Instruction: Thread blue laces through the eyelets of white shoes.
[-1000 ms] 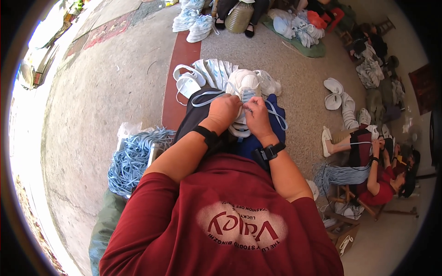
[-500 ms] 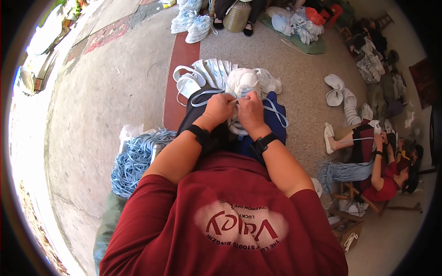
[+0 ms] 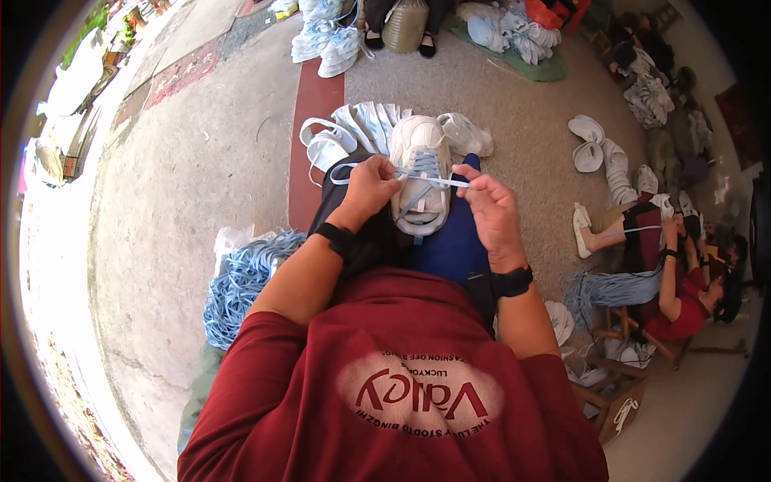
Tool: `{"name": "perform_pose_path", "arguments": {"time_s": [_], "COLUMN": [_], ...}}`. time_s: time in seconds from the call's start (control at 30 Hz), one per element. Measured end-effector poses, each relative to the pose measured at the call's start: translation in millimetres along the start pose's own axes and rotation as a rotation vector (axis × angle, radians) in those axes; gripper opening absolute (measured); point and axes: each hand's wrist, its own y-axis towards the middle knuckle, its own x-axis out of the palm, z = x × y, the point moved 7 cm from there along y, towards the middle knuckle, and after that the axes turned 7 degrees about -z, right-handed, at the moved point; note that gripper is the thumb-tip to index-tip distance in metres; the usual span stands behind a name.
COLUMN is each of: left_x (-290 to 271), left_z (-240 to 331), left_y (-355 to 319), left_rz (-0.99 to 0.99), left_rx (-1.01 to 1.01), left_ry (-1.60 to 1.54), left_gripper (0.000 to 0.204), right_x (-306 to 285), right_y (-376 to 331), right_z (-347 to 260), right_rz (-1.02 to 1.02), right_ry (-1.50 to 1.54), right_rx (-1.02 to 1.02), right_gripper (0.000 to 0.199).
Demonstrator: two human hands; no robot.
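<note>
A white sneaker upper [image 3: 419,135] rests on my lap with its toe pointing away from me. Light blue lacing [image 3: 426,164] crosses its front. My left hand [image 3: 373,186] is closed at the left side of the lacing, and a loop of blue lace [image 3: 340,173] sticks out to its left. To the right of the shoe, my right hand [image 3: 491,207] pinches the end of a shoelace [image 3: 446,182], drawn straight across from the eyelets. The shoe's opening [image 3: 421,218] faces me over the blue cloth [image 3: 454,234] on my thigh.
White shoe uppers [image 3: 368,124] stand in a row beyond my knees. A heap of blue laces [image 3: 247,283] lies at my left. On the right, a seated person [image 3: 679,299] handles a lace beside a hanging blue bundle [image 3: 610,294]. More uppers [image 3: 524,37] lie on a green cloth.
My right hand has moved away to the right, drawing the shoelace out straight. My left hand has shifted slightly left, and the lacing is now uncovered.
</note>
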Motion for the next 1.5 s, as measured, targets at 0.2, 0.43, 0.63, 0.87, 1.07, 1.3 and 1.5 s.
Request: {"name": "perform_pose_path", "arguments": {"time_s": [0.2,0.43,0.63,0.87,1.07,1.3,1.5], "left_x": [12.1,56.8,54.9,-125.2,-157.1,-148.8,-180.1], "left_z": [67.8,86.7,92.3,48.6,-16.8,-47.1,-63.3], "left_y": [-8.9,-3.3,-9.8,-55.7,-89.8,-94.2,-116.4], "left_rz": [0.026,-0.271,-0.324,0.083,0.205,0.166,0.209], "left_rx": [0.273,0.252,0.166,-0.07,-0.179,-0.269,-0.3], "left_ry": [0.176,0.941,1.039,1.147,0.81,0.116,0.257], "left_gripper": [0.006,0.02,0.016,0.011,0.01,0.006,0.009], "right_x": [-23.5,-11.2,-38.9,-203.5,-216.8,-173.7,-202.1], "right_y": [-31.4,-34.2,-41.9,-122.5,-152.6,-134.0,-153.1], "right_z": [-11.1,3.6,15.3,7.5,18.3,-7.8,-19.4], "right_rz": [-0.036,-0.11,0.018,0.537,0.639,0.296,0.334], "right_ry": [0.286,0.166,0.087,0.106,-0.178,-1.083,-1.313], "right_rx": [0.014,0.123,0.132,-0.095,0.166,0.351,0.323], "right_gripper": [0.012,0.016,0.017,0.02,0.015,0.01,0.009]}}
